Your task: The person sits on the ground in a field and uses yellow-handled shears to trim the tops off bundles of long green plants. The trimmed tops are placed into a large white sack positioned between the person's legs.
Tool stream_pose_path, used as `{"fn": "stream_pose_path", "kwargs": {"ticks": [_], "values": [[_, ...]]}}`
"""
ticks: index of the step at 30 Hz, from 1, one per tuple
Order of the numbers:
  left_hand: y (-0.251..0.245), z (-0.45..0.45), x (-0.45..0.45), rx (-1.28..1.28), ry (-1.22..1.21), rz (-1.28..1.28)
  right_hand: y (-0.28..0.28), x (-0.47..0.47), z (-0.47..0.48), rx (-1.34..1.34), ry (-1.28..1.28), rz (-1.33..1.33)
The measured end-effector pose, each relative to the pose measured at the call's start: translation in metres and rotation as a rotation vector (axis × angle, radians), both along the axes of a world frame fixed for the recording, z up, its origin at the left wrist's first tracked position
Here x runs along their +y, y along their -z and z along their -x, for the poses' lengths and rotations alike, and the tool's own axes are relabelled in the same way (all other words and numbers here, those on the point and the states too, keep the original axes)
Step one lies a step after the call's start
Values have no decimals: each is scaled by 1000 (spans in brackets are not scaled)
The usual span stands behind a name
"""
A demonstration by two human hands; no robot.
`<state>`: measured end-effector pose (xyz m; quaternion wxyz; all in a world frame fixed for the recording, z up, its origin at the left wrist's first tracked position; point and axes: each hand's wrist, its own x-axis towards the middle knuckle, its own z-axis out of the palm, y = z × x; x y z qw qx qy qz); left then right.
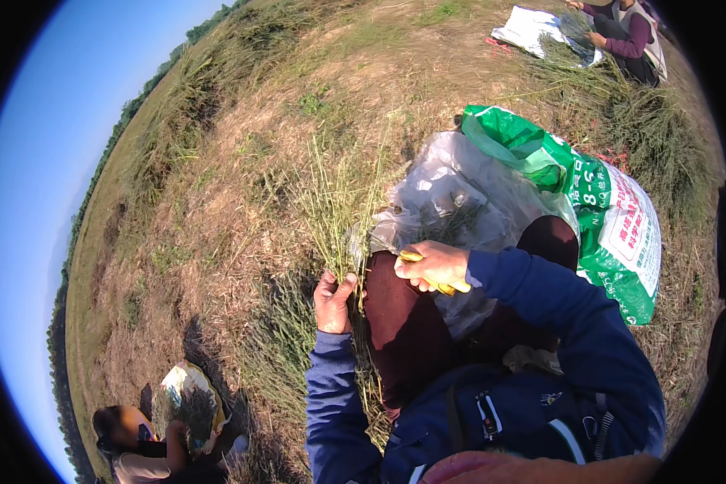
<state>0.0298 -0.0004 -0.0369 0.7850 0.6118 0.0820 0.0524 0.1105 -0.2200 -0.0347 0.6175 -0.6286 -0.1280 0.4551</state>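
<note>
My left hand (333, 307) grips the lower ends of a bunch of thin green-yellow plant stalks (331, 221), which fan upward from the fingers. In my right hand (440, 264) is a yellow-handled cutting tool (445, 288), probably scissors or shears. Its metal end reaches left to the stalks; whether the blades are apart cannot be made out. A crumpled clear plastic sheet (438, 166) spreads in front of my knees, with some cut plant bits (454, 221) on it. Beside my left forearm lies a heap of cut green stalks (281, 330).
A green and white woven sack (593, 233) bearing writing lies right of the plastic sheet. One person (632, 42) sits at the upper right by a white sack (529, 29); another person (145, 457) is lower left beside an opened sack (184, 376). Cut plants (184, 115) line the dry field.
</note>
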Motion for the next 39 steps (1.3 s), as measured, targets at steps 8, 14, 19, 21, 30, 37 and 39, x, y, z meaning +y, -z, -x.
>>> {"fn": "stream_pose_path", "kwargs": {"ticks": [8, 14, 19, 21, 30, 37, 39], "values": [[-19, 11, -1, -71, 88, 239, -1, 6, -17, -110, -95, 77], [-31, 18, 7, 9, 195, 139, -10, 8, -18, -244, -146, 107], [-13, 14, 9, -7, 45, 65, -4, -23, -11, -24, -21, 83], [-7, 11, 10, 26, -46, 80, -1, -39, -9, 3, 24, 68], [-3, -5, 9, 36, -177, -95, -23, -63, 11, -842, 187, 134], [-11, -14, -7, 41, -159, -222, -42, -44, 8, -1072, 191, 333], [-12, -15, -11, 14, -136, -236, -39, -39, 9, -1035, 206, 299]]}}
